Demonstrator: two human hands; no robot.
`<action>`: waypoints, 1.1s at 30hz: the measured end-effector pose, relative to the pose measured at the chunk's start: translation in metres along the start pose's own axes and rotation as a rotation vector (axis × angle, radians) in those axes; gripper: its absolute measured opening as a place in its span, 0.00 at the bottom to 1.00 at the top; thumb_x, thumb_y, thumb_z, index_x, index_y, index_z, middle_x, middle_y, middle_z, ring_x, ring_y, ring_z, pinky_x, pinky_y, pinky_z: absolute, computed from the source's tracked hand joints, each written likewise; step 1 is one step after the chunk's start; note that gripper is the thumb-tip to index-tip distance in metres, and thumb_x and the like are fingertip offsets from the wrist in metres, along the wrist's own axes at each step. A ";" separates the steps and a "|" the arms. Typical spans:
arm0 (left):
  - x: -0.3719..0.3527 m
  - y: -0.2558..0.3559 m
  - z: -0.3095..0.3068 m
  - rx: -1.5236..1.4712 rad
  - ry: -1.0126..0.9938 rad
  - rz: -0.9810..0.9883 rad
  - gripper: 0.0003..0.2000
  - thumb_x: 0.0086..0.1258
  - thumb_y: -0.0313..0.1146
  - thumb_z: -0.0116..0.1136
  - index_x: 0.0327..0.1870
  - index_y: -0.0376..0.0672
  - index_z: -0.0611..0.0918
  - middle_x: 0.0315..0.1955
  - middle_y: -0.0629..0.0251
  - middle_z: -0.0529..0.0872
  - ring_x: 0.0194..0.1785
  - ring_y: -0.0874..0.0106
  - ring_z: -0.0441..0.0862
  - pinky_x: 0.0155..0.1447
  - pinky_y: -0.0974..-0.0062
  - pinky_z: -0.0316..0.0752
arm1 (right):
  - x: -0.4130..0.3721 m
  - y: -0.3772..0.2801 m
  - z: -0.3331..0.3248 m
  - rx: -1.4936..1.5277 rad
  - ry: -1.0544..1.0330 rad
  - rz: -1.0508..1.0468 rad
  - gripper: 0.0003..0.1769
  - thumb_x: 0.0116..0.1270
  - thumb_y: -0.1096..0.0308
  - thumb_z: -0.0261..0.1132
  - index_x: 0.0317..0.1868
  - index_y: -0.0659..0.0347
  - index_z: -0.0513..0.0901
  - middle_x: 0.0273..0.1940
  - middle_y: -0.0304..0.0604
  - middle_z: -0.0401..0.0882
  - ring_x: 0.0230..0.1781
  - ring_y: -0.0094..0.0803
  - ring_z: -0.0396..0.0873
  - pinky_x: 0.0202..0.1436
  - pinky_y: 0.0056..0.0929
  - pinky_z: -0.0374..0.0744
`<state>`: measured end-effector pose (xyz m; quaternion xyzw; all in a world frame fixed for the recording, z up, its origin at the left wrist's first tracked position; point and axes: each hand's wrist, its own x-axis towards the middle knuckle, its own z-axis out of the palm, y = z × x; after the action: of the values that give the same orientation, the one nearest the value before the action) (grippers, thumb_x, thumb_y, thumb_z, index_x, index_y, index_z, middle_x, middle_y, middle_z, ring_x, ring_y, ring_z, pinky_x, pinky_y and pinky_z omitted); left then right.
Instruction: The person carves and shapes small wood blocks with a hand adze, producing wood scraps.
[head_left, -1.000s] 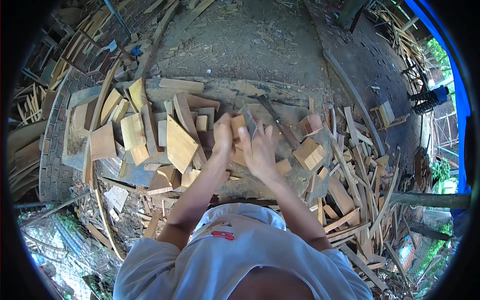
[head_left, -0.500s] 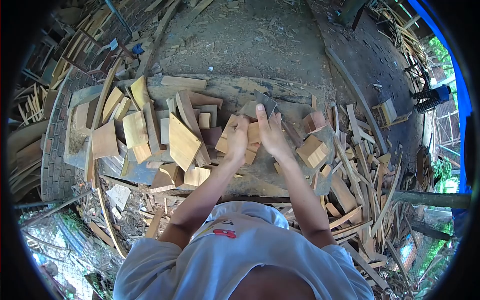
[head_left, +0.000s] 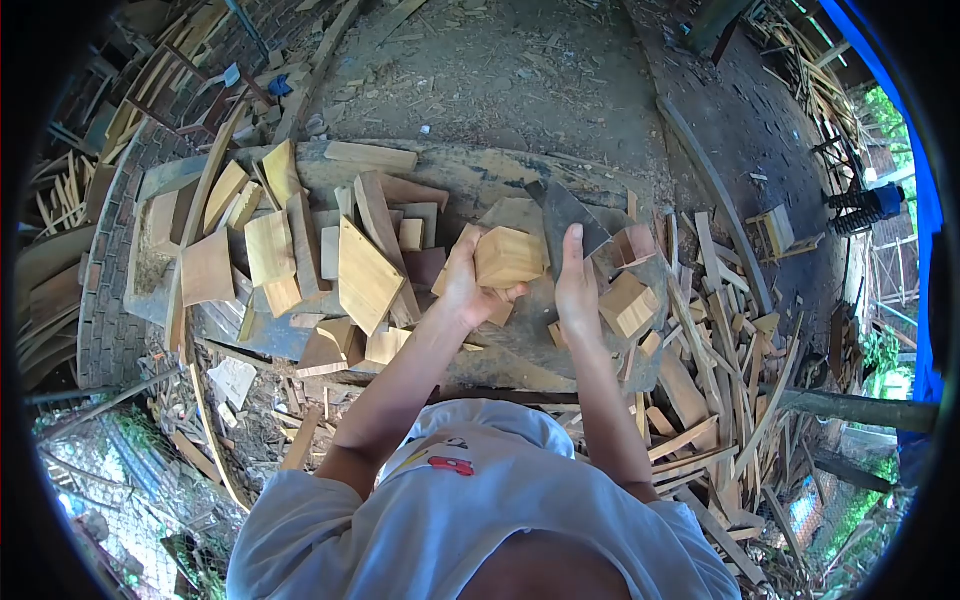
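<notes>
My left hand grips a light wood block, lifted above the worn work slab. My right hand holds the handle of a broad dark-bladed chopping knife, whose blade points away from me just right of the block. Several cut wood pieces lie piled to the left of my hands.
More blocks sit to the right of the knife. Off-cuts and thin strips litter the ground on the right. Planks and a curved brick edge lie on the left. Bare dirt stretches beyond the slab.
My left hand has picked up a larger block and raised it. My right hand has shifted right and down with the knife, its blade now standing beside the block.
</notes>
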<state>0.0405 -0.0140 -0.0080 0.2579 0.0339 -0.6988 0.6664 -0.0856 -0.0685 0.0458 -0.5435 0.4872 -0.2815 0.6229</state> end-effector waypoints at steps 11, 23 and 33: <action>-0.016 0.001 0.010 0.355 -0.008 0.067 0.20 0.72 0.51 0.44 0.54 0.46 0.72 0.50 0.64 0.77 0.54 0.69 0.76 0.58 0.62 0.71 | 0.019 0.017 0.000 -0.237 0.091 -0.380 0.31 0.74 0.46 0.41 0.55 0.68 0.71 0.50 0.60 0.69 0.52 0.54 0.64 0.60 0.43 0.60; -0.004 -0.008 0.009 0.155 0.167 0.188 0.16 0.71 0.48 0.43 0.46 0.46 0.75 0.38 0.65 0.80 0.44 0.71 0.79 0.49 0.71 0.74 | -0.008 -0.001 0.008 -0.583 0.007 -0.468 0.29 0.73 0.48 0.44 0.56 0.67 0.72 0.44 0.57 0.74 0.46 0.48 0.65 0.54 0.40 0.65; -0.001 -0.004 0.022 0.320 0.301 0.390 0.14 0.73 0.44 0.41 0.46 0.45 0.72 0.41 0.68 0.76 0.48 0.75 0.73 0.54 0.73 0.67 | -0.022 0.020 0.022 -0.608 0.040 -0.637 0.26 0.72 0.53 0.47 0.58 0.65 0.73 0.47 0.55 0.76 0.41 0.47 0.64 0.51 0.40 0.67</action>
<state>0.0301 -0.0209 0.0103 0.4621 -0.0283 -0.5077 0.7266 -0.0773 -0.0355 0.0318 -0.8195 0.3679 -0.3139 0.3074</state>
